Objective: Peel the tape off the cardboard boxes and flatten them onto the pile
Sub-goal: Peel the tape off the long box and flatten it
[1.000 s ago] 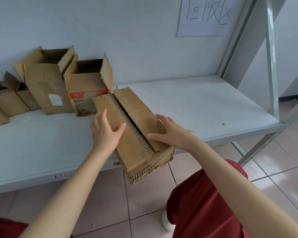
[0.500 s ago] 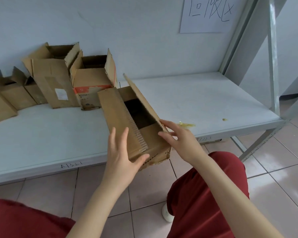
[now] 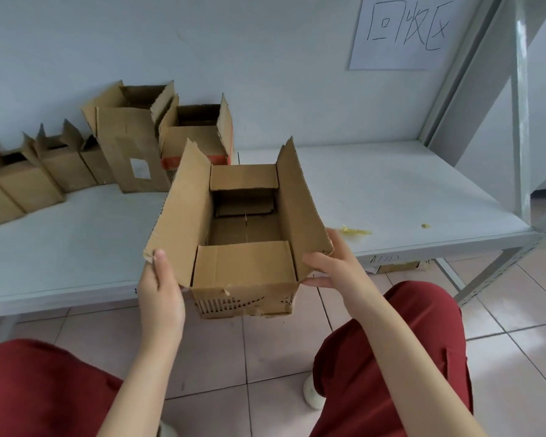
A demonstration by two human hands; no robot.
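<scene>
White shelf (image 3: 391, 190) behind; left hand (image 3: 160, 291) and right hand (image 3: 334, 266) clasp light, bendy open box (image 3: 243, 234) by its long flaps.

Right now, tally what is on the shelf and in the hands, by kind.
Held box, between left hand and right hand: 1
Shelf boxes on the shelf: at least 5; the left ones overlap and run off frame
Yellow scraps: 2
Total: at least 8
</scene>
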